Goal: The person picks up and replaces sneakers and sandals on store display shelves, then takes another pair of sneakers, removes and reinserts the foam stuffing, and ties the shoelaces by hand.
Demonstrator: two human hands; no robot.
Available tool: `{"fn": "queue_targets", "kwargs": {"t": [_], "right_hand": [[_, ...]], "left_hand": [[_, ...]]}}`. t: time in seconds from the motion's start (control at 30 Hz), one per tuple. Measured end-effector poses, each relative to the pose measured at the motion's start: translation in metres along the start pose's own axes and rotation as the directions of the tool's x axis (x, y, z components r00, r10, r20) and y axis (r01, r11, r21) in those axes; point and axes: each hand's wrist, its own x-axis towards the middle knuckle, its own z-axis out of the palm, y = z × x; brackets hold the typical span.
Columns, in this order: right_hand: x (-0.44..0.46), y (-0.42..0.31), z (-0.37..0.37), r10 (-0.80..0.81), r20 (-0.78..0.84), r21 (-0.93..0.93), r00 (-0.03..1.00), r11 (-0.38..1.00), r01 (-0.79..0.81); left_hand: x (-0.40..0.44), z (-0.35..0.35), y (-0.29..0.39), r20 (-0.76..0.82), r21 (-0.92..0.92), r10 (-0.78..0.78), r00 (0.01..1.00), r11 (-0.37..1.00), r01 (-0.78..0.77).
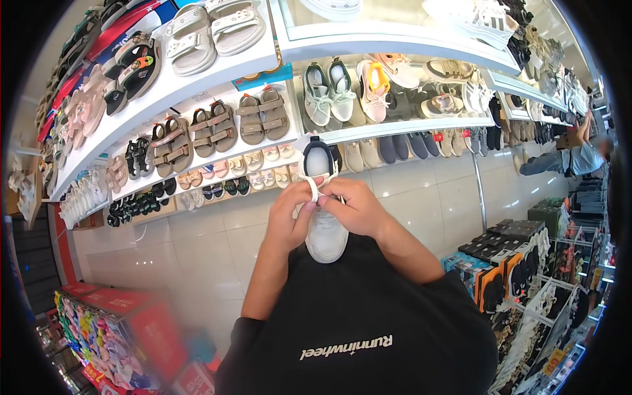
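Observation:
A white sneaker [327,238] with a dark-lined collar is in front of my chest, its toe pointing toward me and its heel toward the shelves. White shoelace [314,190] forms a loop over the shoe's tongue. My left hand [294,205] is closed, with thumb and fingers pinching the lace on the left side. From the right, my right hand [355,205] is closed on the lace too, its fingertips close to the left ones. The hands cover the middle of the sneaker, and what supports it from below is hidden.
White shelves [408,125] ahead carry several rows of shoes, with brown sandals [263,117] at the left. A metal post [480,191] stands at right, near stacked shoe boxes [503,240]. A red bin [148,329] is lower left. Another person [576,158] is far right.

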Motion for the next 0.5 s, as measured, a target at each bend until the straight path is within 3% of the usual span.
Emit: {"fn": "queue_targets", "kwargs": {"t": [0.13,0.23,0.5], "right_hand": [[-0.002,0.007,0.000,-0.068,0.001,-0.037,0.998,0.997,0.068],[-0.004,0.004,-0.003,-0.019,0.022,-0.046,1.000,0.999,0.020],[-0.011,-0.001,-0.003,-0.014,-0.044,-0.014,0.999,1.000,0.013]], "left_hand": [[-0.004,-0.003,-0.002,0.046,0.050,0.000,0.999,0.999,-0.003],[0.002,-0.004,0.009,0.042,0.152,0.047,0.998,0.987,-0.053],[0.000,0.010,0.014,-0.048,0.282,0.161,0.986,0.949,-0.141]]}}
